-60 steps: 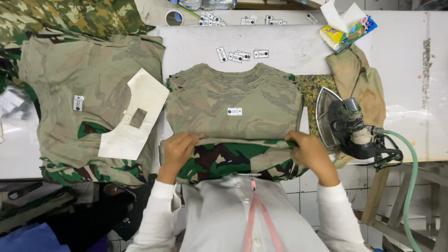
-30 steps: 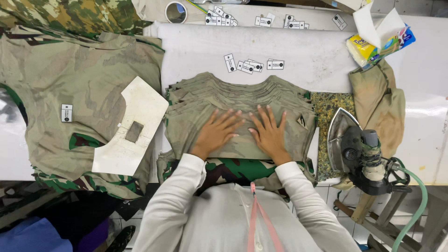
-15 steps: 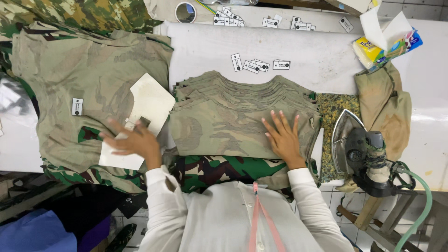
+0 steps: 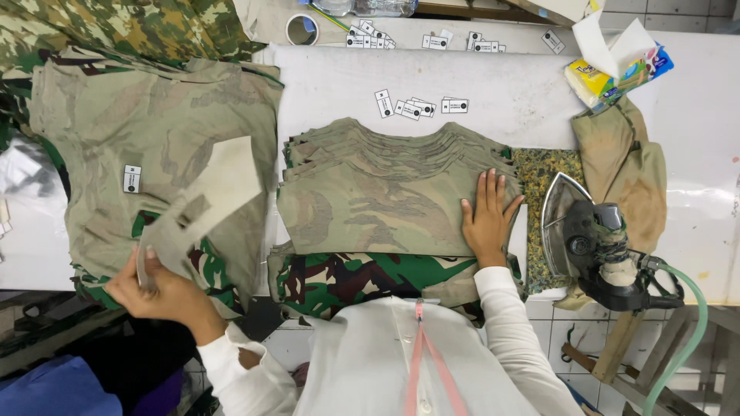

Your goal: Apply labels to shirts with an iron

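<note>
At left, your left hand (image 4: 158, 289) grips the cardboard template (image 4: 204, 204); your right hand (image 4: 487, 219) lies flat, fingers spread, on the folded camouflage shirt (image 4: 378, 204).

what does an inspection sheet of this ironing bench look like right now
surface: white padded table, mostly covered with clothing
job's things: folded camouflage shirt in the middle; flat cardboard template lifted over the pile of shirts at left
clutter: small tags scattered above the shirt, tape roll, tissue pack, tan cloth
grippers: left hand grips the template's lower end; right hand lies flat on the folded shirt's right side
cables: green hose runs from the iron down off the table edge
surroundings: tiled floor, wooden frame under the table
</note>
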